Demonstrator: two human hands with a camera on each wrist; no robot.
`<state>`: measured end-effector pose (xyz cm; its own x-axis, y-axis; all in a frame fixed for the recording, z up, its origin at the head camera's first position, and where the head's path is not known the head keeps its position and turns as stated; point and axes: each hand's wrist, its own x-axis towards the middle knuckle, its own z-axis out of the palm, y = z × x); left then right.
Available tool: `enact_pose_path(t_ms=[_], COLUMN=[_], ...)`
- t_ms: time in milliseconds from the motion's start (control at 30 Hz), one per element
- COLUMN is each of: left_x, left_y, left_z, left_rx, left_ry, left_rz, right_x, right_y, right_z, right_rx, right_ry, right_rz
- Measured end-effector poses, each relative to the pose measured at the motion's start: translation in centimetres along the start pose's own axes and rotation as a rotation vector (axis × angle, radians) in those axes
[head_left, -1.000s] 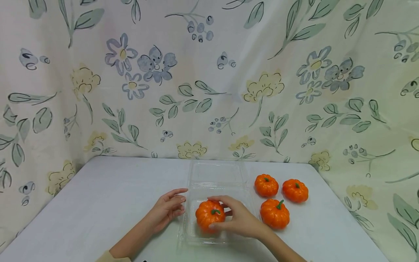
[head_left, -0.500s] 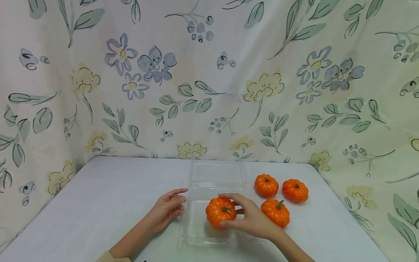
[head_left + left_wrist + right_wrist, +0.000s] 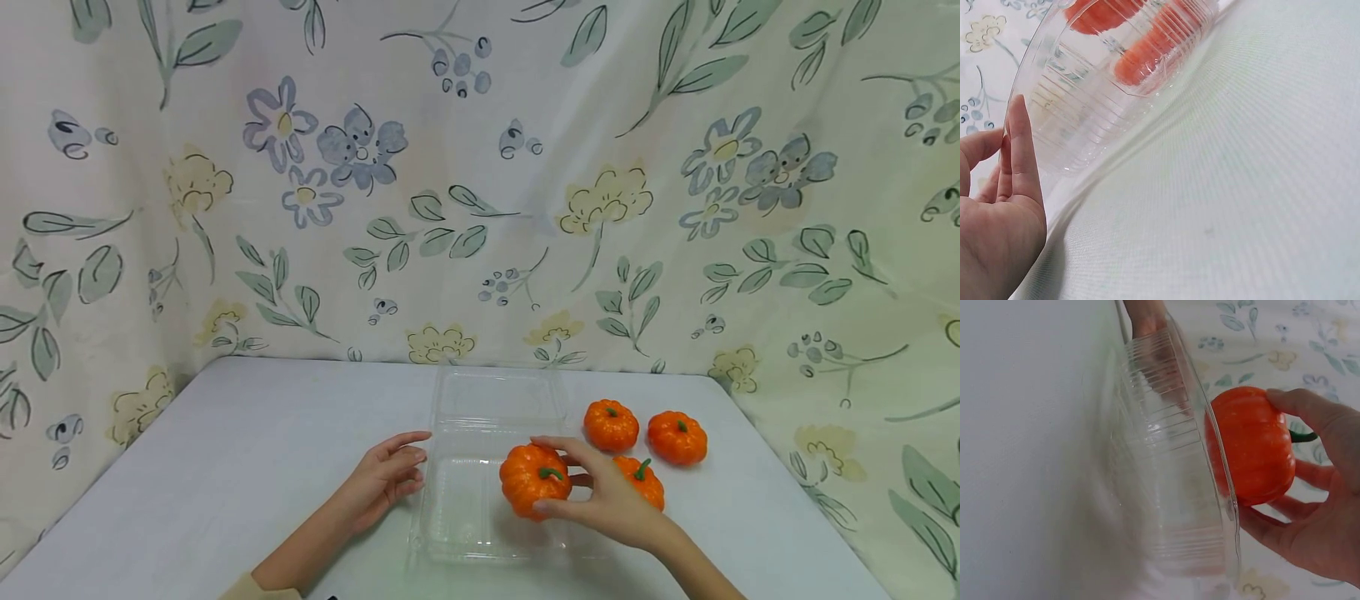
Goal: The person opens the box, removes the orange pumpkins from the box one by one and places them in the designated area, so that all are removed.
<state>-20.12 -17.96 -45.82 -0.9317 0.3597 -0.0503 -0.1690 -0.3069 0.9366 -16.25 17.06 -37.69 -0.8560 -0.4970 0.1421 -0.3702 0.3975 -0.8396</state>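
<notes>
In the head view, an orange pumpkin with a green stem (image 3: 528, 479) is held in my right hand (image 3: 611, 500), over the right part of a clear plastic clamshell container (image 3: 457, 546). The right wrist view has the pumpkin (image 3: 1250, 450) right at the container's rim, with my thumb on one side and my other fingers on the other. My left hand (image 3: 378, 483) is at the container's left side. In the left wrist view, this hand (image 3: 997, 231) holds the rim between thumb and fingers. The container's lid (image 3: 498, 396) lies back, unfolded.
More pumpkins sit on the white table (image 3: 300, 425) to the container's right: one at the back (image 3: 611, 425), one farther right (image 3: 677, 437), and one in front (image 3: 648, 483), partly hidden by my right hand. A floral curtain (image 3: 480, 275) hangs behind the table.
My right hand has carried the pumpkin rightward and slightly away from me, from over the container's middle toward its right side. The left hand and the container have stayed in place.
</notes>
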Motion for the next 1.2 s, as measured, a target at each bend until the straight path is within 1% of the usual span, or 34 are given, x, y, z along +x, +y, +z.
enact_pose_path(t_ms=[267, 500, 700, 833, 933, 1033, 1200], left_x=[0.0, 0.0, -0.1, -0.1, -0.1, 0.0, 0.1], left_y=[0.0, 0.0, 0.1, 0.1, 0.1, 0.1, -0.1], left_z=[0.1, 0.1, 0.0, 0.0, 0.1, 0.1, 0.0], left_rx=[0.000, 0.000, 0.004, 0.006, 0.017, 0.020, 0.009], left_ry=[0.002, 0.005, -0.003, -0.013, -0.006, 0.005, 0.004], left_rz=[-0.002, -0.008, 0.007, 0.014, 0.006, -0.001, -0.004], right_x=[-0.9, -1.7, -2.3, -2.9, -3.3, -3.7, -4.4], right_y=[0.0, -0.2, -0.2, 0.1, 0.3, 0.4, 0.6], right_z=[-0.9, -1.8, -2.4, -2.7, -3.0, -3.3, -3.8], right_rx=[-0.050, -0.097, -0.125, -0.122, -0.122, -0.137, -0.166], right_ry=[0.066, 0.122, 0.150, 0.173, 0.189, 0.202, 0.229], right_rz=[-0.016, 0.021, 0.048, 0.041, 0.032, 0.039, 0.065])
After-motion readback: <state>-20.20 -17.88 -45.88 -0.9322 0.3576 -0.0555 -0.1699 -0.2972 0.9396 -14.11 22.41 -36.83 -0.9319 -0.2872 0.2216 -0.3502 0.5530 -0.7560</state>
